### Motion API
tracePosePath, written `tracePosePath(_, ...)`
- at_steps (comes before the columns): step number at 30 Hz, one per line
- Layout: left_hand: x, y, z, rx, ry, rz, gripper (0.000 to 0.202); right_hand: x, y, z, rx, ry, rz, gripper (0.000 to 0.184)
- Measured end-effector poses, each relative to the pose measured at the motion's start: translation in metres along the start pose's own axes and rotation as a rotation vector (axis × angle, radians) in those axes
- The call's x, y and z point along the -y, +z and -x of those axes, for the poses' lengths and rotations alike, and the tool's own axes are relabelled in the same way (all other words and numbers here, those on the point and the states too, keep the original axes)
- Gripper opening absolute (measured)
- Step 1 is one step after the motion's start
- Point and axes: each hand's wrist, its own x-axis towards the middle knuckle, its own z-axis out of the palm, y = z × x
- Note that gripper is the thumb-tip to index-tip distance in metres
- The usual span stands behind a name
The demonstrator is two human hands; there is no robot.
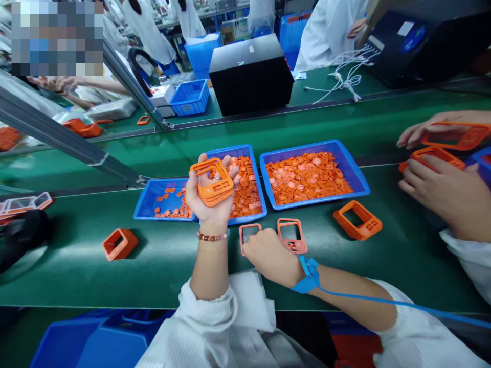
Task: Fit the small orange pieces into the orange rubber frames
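The left hand [209,202] is palm up, fingers curled around a stack of orange frames [212,181], holding it above the blue trays near the middle of the green bench [65,271]. A bead bracelet [213,236] circles that wrist. The right hand [267,257], wearing a blue wrist strap [307,273], is curved downward on the bench, its fingers touching a thin orange frame [241,240] at its near left; whether they grip it cannot be told. A second thin frame [297,246] lies just to the right. A bulkier orange frame [357,221] sits farther right, near a blue tray of small orange pieces [314,145]. At the right edge, a co-worker's hands [437,176] hold other orange frames [456,135].
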Motion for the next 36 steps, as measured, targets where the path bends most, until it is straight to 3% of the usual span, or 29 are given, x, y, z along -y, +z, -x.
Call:
tracePosePath(6,0.0,-0.002,0.0,-0.009,-0.003,0.021,0.037,0.003,-0.008,0.001,0.073,0.029,-0.01,0.028)
tracePosePath(10,0.0,-0.002,0.0,-0.029,-0.003,0.021,0.036,-0.007,-0.034,0.001,0.126,0.035,-0.056,0.014)
tracePosePath(13,0.0,-0.002,-0.001,-0.041,0.005,0.015,0.036,-0.035,-0.063,-0.002,0.135,0.113,-0.111,0.027)
tracePosePath(18,0.001,0.002,-0.004,-0.06,-0.001,0.014,0.035,-0.118,-0.091,-0.007,-0.044,0.508,-0.185,0.023)
tracePosePath(21,0.003,0.005,-0.003,-0.07,-0.021,0.001,0.031,-0.164,-0.08,-0.009,-0.091,0.68,-0.231,0.024)
tracePosePath(24,0.007,0.008,-0.002,-0.066,-0.046,-0.011,0.03,-0.187,-0.058,-0.015,-0.074,0.765,-0.182,0.025)
tracePosePath(30,0.017,0.011,0.001,-0.043,-0.087,-0.042,0.032,-0.187,-0.019,-0.036,0.032,0.742,-0.121,0.025)
tracePosePath(36,0.026,0.016,0.004,-0.01,-0.118,-0.051,0.032,-0.19,-0.007,-0.039,0.108,0.755,-0.077,0.026)
